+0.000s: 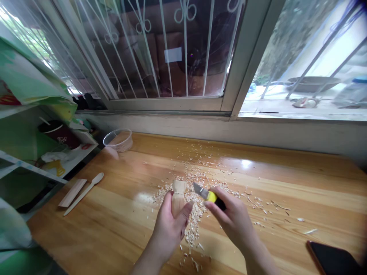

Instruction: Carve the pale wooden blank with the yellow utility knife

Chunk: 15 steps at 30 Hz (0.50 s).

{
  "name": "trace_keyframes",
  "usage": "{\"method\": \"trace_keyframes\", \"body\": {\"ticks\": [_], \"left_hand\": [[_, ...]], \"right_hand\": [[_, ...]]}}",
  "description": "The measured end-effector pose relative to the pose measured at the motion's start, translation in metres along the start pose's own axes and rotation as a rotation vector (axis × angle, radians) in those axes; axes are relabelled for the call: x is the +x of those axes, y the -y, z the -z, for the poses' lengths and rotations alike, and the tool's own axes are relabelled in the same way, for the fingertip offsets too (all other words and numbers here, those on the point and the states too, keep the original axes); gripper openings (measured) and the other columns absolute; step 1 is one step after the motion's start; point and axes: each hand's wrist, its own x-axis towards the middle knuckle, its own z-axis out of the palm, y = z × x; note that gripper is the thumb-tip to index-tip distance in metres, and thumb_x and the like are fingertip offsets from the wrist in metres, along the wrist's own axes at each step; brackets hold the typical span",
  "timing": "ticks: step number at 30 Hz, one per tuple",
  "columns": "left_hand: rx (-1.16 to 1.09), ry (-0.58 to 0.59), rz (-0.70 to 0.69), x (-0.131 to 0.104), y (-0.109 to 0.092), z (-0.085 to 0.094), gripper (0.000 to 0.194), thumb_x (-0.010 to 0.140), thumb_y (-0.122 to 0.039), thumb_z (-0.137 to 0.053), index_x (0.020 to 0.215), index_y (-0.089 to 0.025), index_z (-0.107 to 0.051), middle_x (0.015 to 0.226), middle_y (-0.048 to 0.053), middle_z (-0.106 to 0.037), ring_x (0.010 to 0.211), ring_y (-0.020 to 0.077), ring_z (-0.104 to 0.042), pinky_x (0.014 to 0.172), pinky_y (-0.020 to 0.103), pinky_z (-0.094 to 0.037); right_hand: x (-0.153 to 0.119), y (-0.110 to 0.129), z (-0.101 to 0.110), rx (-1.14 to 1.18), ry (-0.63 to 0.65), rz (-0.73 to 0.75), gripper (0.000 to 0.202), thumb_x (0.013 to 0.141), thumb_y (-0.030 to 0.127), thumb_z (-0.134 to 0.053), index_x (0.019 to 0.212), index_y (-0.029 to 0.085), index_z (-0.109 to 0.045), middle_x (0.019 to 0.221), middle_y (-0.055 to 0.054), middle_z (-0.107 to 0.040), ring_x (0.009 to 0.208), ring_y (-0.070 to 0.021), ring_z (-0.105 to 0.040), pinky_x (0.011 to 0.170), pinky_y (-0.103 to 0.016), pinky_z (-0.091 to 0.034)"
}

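My left hand (172, 225) is wrapped round a pale piece of carved wood (179, 188), held upright with its notched upper end showing above the fingers. The lower part of the wood is hidden in my palm. In my right hand (232, 217) is a yellow and black utility knife (211, 196), its blade (200, 190) out and pointing left toward the wood. A small gap separates blade and wood. Beneath both hands, wood shavings (195, 217) lie scattered over the wooden table (123, 236).
A carved wooden spoon (86, 193) and a flat wood strip (73, 193) lie at the left. A clear plastic bowl (118, 141) stands at the back left, near a shelf (83, 147). A phone (334, 259) rests at the front right. Behind the table is a barred window (166, 103).
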Motion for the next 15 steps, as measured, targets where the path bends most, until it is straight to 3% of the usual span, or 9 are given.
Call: {"method": "trace_keyframes", "body": {"ticks": [4,8,12,15], "left_hand": [[-0.056,0.096,-0.034,-0.003,-0.005,0.004,0.040,0.076,-0.057,-0.059,0.081,-0.021,-0.042,0.052,-0.009,-0.045,0.036,0.0030,-0.032,0.032,0.012,-0.027],[-0.175,0.194,0.039,-0.002,-0.010,0.008,0.049,0.086,-0.061,-0.036,0.072,-0.016,-0.050,0.048,-0.004,-0.046,0.036,0.0041,-0.036,0.033,0.014,-0.031],[-0.154,0.097,0.040,0.000,-0.012,0.010,0.046,0.083,-0.061,-0.045,0.082,-0.016,-0.054,0.056,-0.002,-0.055,0.041,0.0067,-0.046,0.033,0.014,-0.033],[-0.039,0.072,0.025,0.002,-0.011,0.012,0.040,0.081,-0.057,-0.052,0.082,-0.017,-0.051,0.060,-0.003,-0.057,0.039,0.0043,-0.045,0.031,0.012,-0.029]], "right_hand": [[0.000,-0.022,0.003,0.237,-0.031,-0.268,0.039,0.088,0.057,-0.039,0.076,0.022,-0.051,0.051,0.005,-0.042,0.044,-0.0104,-0.039,0.043,-0.023,-0.029],[0.002,-0.033,0.001,0.417,-0.025,-0.360,0.039,0.088,0.059,-0.039,0.075,0.022,-0.046,0.050,0.007,-0.037,0.044,-0.0096,-0.036,0.044,-0.023,-0.029],[0.004,-0.031,-0.002,0.559,-0.010,-0.399,0.041,0.086,0.061,-0.041,0.077,0.021,-0.048,0.049,0.008,-0.037,0.041,-0.0087,-0.034,0.042,-0.022,-0.027],[0.006,-0.027,-0.006,0.663,0.003,-0.438,0.043,0.085,0.062,-0.043,0.077,0.020,-0.049,0.048,0.008,-0.036,0.040,-0.0078,-0.034,0.042,-0.022,-0.026]]}}
